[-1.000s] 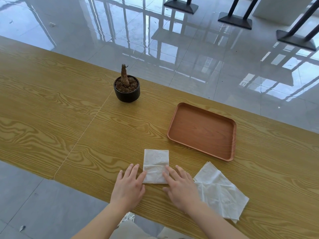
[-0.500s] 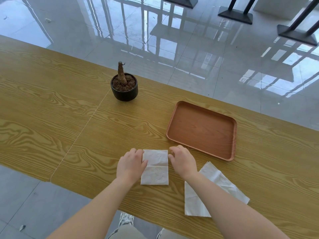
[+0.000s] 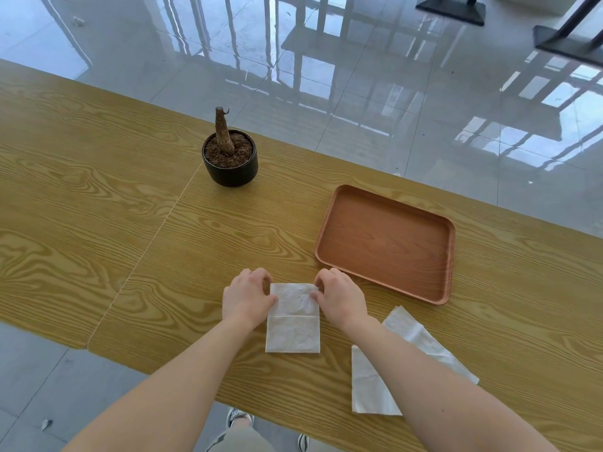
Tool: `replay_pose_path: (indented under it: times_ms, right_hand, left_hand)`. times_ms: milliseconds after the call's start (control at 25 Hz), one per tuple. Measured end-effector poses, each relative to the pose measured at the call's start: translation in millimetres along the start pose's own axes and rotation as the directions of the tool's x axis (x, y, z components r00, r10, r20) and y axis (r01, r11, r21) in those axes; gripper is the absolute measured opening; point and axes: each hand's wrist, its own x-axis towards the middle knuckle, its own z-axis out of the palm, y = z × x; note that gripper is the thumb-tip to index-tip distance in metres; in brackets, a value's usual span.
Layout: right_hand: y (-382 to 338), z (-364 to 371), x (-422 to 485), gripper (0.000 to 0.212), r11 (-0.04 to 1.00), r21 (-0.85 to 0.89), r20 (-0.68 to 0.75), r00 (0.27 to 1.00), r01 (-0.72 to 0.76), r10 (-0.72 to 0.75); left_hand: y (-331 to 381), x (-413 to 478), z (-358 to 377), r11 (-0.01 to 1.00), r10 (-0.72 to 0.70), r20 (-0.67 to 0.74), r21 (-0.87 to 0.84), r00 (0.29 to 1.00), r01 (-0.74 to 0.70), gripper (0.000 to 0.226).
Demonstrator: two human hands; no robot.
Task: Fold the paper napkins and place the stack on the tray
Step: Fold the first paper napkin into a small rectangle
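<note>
Both hands moved to napkin (image 3: 292,318) far corners, left grip (image 3: 247,298) and right grip (image 3: 341,296) pinching it, tray (image 3: 385,203) beyond.

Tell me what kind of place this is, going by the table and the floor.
Probably a café, canteen or lobby-style room, though that is a guess. A long wood-grain table stands on glossy grey floor tiles, black furniture bases stand farther off, and a brown serving tray sits near a small potted plant.

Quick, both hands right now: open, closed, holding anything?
Left hand: closed, pinching the far left corner of the folded napkin.
Right hand: closed, pinching the napkin's far right corner.
</note>
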Motion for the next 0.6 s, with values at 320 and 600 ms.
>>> replay_pose_path:
  times_ms: [320,600]
  right_hand:
    - [4,-8,-1,0.009,0.980,0.200,-0.018,1.000,-0.003,0.007]
    - [13,-12,-15,0.029,0.941,0.338,0.008,1.000,-0.006,0.004]
  left_hand:
    - [4,2,-2,0.999,-0.012,0.054,-0.032,0.998,0.014,0.043]
    - [3,-1,-8,0.962,-0.021,0.020,-0.271,1.000,0.026,0.013]
